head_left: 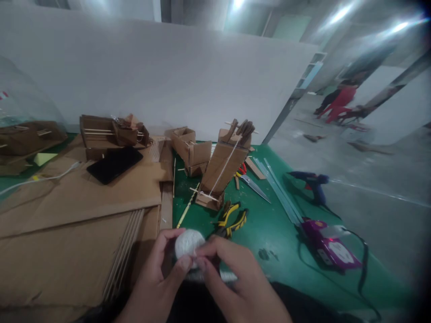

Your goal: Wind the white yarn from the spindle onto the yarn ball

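A ball of white string (189, 244) rests in my left hand (161, 264), thumb in front and fingers curled around its left side. At the ball's right edge my right hand (232, 264) pinches thumb and forefinger together on the string; the fingertips hide the exact strand. More white stringy material (229, 276) shows partly below the right hand. Just beyond my hands lie yellow-and-black pliers (232, 219) and a thin yellow-handled drill bit-like tool (186, 208). Behind them stands a cardboard model (220, 172) with a white string running down its front.
Stacked cardboard sheets (67, 251) cover the left, with a black phone (115, 165) on top. Cardboard boxes (191, 150) stand by the white partition (151, 72). Scissors (256, 187), clear glue sticks (279, 193), a glue gun (313, 181) and a purple power strip (332, 246) lie right.
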### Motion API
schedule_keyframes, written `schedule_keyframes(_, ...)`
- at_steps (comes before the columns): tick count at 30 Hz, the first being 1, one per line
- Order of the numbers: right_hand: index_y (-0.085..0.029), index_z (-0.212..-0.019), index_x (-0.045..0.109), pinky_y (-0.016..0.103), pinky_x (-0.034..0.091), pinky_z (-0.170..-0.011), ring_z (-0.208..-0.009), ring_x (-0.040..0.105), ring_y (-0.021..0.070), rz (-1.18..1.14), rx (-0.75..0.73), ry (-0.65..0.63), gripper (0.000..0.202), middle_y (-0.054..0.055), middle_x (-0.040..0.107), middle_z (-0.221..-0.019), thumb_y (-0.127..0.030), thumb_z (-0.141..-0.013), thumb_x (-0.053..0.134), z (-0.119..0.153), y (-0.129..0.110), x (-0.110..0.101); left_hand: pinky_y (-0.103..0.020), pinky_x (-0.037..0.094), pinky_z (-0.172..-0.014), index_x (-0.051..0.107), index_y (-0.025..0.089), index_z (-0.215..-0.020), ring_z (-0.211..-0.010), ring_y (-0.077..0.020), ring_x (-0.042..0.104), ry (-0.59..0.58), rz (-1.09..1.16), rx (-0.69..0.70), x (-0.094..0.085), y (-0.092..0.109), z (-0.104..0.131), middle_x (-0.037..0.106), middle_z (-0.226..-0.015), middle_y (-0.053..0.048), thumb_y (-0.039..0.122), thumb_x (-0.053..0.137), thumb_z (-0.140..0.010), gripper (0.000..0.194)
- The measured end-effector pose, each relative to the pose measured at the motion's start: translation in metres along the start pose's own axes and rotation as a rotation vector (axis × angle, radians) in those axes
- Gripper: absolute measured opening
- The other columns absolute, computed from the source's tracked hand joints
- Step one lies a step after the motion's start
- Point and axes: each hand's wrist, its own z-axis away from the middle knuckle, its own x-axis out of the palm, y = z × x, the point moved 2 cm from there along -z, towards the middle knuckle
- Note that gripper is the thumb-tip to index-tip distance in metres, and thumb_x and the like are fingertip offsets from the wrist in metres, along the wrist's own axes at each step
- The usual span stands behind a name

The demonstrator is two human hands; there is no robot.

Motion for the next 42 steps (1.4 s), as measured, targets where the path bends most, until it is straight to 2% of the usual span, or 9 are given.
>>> schedule_keyframes(4,-0.021,-0.083,0.063,0.022,0.044,-0.055,-0.056,0.058,0.0139,0.066,-0.076,0.125,0.013,0.001,0.065,-0.07,-0.017,-0.089,0.052,0.012,0.005,0.007,-0.027,0.049,-0.085,0.057,0.021,-0.113,-0.096,-0.0211,0.066,0.071,0.122,0.018,0.004,0.001,0.0,0.071,-0.109,-0.007,0.049,0.063,-0.084,0.04)
schedule_keyframes(11,-0.018,-0.084,0.066,0.021,0.044,-0.059,-0.062,0.06,0.0138,-0.022,-0.176,-0.102,0.018,0.004,0.069,-0.074,-0.014,-0.086,0.049,0.01,0.019,0.018,-0.026,0.053,-0.075,0.056,0.02,-0.115,-0.087,-0.0202,0.067,0.086,0.154,0.018,0.0,0.0,-0.003,0.072,-0.106,-0.008,0.05,0.065,-0.083,0.045)
schedule_keyframes(19,-0.014,-0.074,0.066,0.022,0.038,-0.059,-0.061,0.051,0.0118,-0.105,0.046,-0.144,0.017,0.0,0.059,-0.065,-0.022,-0.086,0.056,-0.008,0.04,0.011,-0.021,0.051,-0.076,0.062,0.021,-0.113,-0.082,-0.017,0.068,0.09,0.275,-0.01,-0.002,0.006,0.001,0.075,-0.094,-0.004,0.056,0.067,-0.079,0.049)
schedule_keyframes(24,-0.013,-0.074,0.061,0.021,0.036,-0.054,-0.059,0.044,0.0108,-0.271,0.22,-0.363,0.025,-0.002,0.053,-0.064,-0.036,-0.085,0.062,-0.029,0.068,0.005,-0.022,0.049,-0.072,0.06,0.023,-0.117,-0.085,-0.0186,0.065,-0.047,0.23,-0.066,-0.005,0.0,0.006,0.072,-0.099,-0.004,0.06,0.065,-0.079,0.054)
schedule_keyframes(26,-0.014,-0.076,0.06,0.02,0.036,-0.052,-0.059,0.044,0.0106,-0.302,0.265,-0.382,0.025,-0.002,0.053,-0.065,-0.037,-0.084,0.063,-0.036,0.072,0.002,-0.024,0.049,-0.071,0.059,0.023,-0.117,-0.083,-0.0193,0.064,-0.122,0.135,-0.062,-0.005,-0.003,0.007,0.071,-0.096,-0.004,0.06,0.062,-0.081,0.052)
schedule_keyframes(28,-0.014,-0.075,0.058,0.019,0.035,-0.051,-0.058,0.043,0.0098,-0.288,0.274,-0.379,0.022,-0.003,0.051,-0.064,-0.034,-0.083,0.063,-0.042,0.07,-0.002,-0.026,0.049,-0.073,0.058,0.023,-0.118,-0.085,-0.021,0.064,-0.161,-0.002,-0.053,-0.007,-0.007,0.007,0.071,-0.094,-0.004,0.057,0.059,-0.083,0.048)
schedule_keyframes(34,-0.016,-0.071,0.055,0.018,0.033,-0.051,-0.057,0.042,0.0091,-0.032,0.238,-0.368,0.011,-0.004,0.049,-0.062,-0.018,-0.082,0.057,-0.046,0.037,-0.013,-0.034,0.049,-0.084,0.056,0.024,-0.118,-0.1,-0.027,0.065,-0.143,-0.303,-0.028,-0.007,-0.005,0.001,0.071,-0.107,-0.006,0.05,0.054,-0.086,0.041)
schedule_keyframes(38,-0.017,-0.073,0.055,0.019,0.034,-0.052,-0.057,0.045,0.0094,0.069,0.172,-0.292,0.013,-0.004,0.052,-0.063,-0.018,-0.085,0.052,-0.032,0.016,-0.013,-0.037,0.049,-0.087,0.058,0.025,-0.114,-0.1,-0.0283,0.066,-0.135,-0.365,0.009,-0.006,-0.002,-0.003,0.072,-0.108,-0.007,0.045,0.055,-0.086,0.034)
schedule_keyframes(42,-0.019,-0.073,0.056,0.019,0.036,-0.054,-0.058,0.05,0.0102,0.08,0.066,-0.193,0.013,-0.003,0.058,-0.066,-0.014,-0.085,0.051,-0.005,0.005,-0.002,-0.034,0.05,-0.088,0.057,0.024,-0.116,-0.104,-0.026,0.066,-0.092,-0.252,0.006,-0.006,-0.002,-0.005,0.072,-0.109,-0.007,0.045,0.056,-0.088,0.034)
